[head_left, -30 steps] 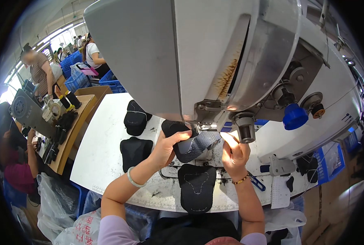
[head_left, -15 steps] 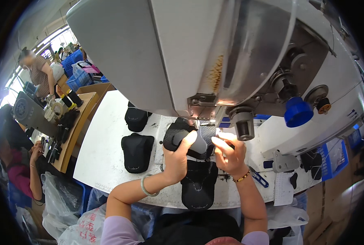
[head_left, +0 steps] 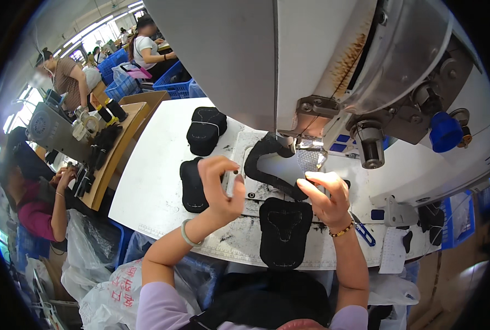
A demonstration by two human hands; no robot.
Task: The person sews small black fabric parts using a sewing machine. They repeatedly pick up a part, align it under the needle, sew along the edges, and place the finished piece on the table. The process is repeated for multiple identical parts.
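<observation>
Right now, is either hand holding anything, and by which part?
The left hand holds nothing. The right hand is at the near right edge of the black piece under the sewing machine; whether it pinches that edge cannot be told.

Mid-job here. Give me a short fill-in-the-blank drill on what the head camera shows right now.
1. The left grip is holding ____.
2. The curved piece under the sewing machine has a thick outer edge coloured ____.
3. The smooth, pale bangle circles the ____.
4. The slotted tool on the white table is coloured ____.

Missing words: nothing; black; left wrist; blue.
</observation>
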